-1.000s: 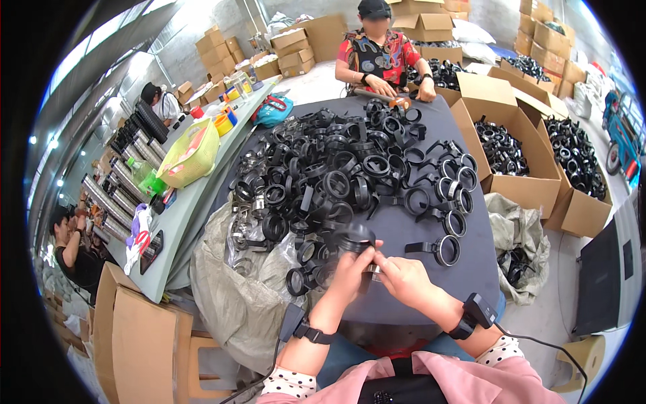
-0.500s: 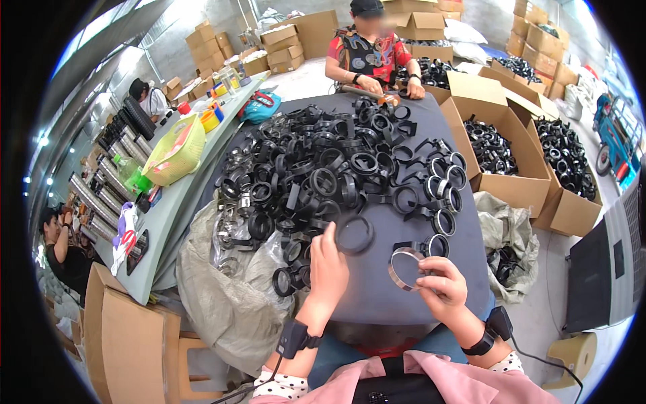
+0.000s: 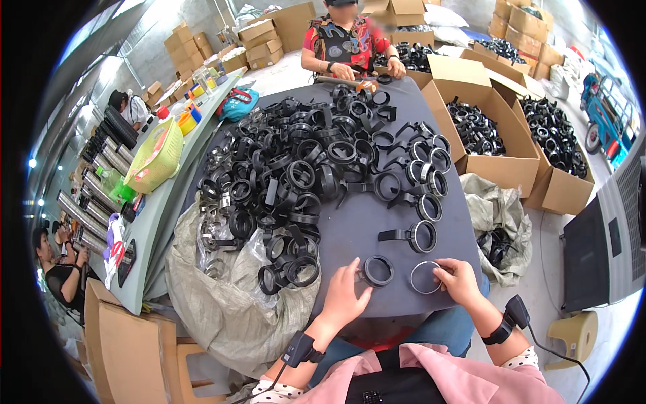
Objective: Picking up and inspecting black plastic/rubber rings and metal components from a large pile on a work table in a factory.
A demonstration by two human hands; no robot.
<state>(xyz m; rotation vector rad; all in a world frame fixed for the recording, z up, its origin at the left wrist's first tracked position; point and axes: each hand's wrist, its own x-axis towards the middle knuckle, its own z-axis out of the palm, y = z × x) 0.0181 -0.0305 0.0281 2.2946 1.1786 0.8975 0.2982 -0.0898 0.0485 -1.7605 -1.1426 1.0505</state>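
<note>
On a dark table (image 3: 360, 225), the right hand (image 3: 461, 281) pinches a silver ring (image 3: 412, 277); the left hand (image 3: 344, 294), fingers spread, is at a black ring (image 3: 381, 283), contact unclear. A heap (image 3: 289, 158) of clamps crowds beyond, a sack (image 3: 222, 306) left, a filled carton (image 3: 503, 167) right.

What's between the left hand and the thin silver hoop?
A black ring lies between the left hand and the thin silver hoop held by the right hand, in the head view.
</note>
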